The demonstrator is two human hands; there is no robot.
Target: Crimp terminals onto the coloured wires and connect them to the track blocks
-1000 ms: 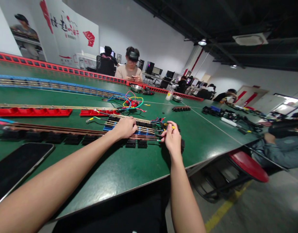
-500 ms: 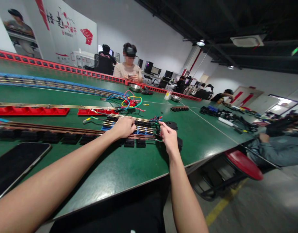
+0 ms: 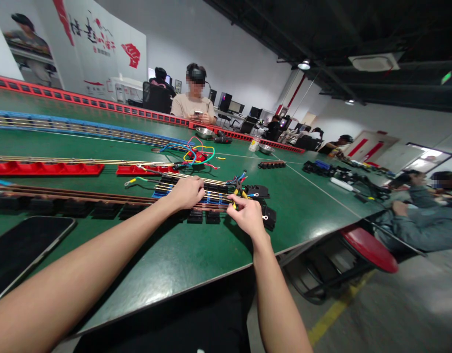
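Observation:
My left hand (image 3: 189,192) lies over a short assembly of copper-coloured bars (image 3: 214,197) set in blue and black holders, fingers curled down onto it. At the right end of the bars my right hand (image 3: 248,211) is closed at the thumb and fingertips on the yellow handle of what look like pliers (image 3: 239,186). Their dark head points away from me, beside loose blue and red wires (image 3: 242,176). Two black end pieces (image 3: 257,191) with ring-terminal leads lie just right of the hand. A green-yellow wire (image 3: 138,180) sticks out left of the assembly.
Long bars in black holders (image 3: 82,193), red holders (image 3: 45,168) and blue holders (image 3: 82,126) run leftward. A phone (image 3: 27,250) lies near my left forearm. Coiled coloured wires (image 3: 202,156), a metal bowl (image 3: 205,132) and a red stool (image 3: 369,249) are around. A person sits opposite.
My right hand has moved slightly left and down from the end of the bars. The yellow-handled tool and ring-terminal leads now show. My left hand has stayed almost in place.

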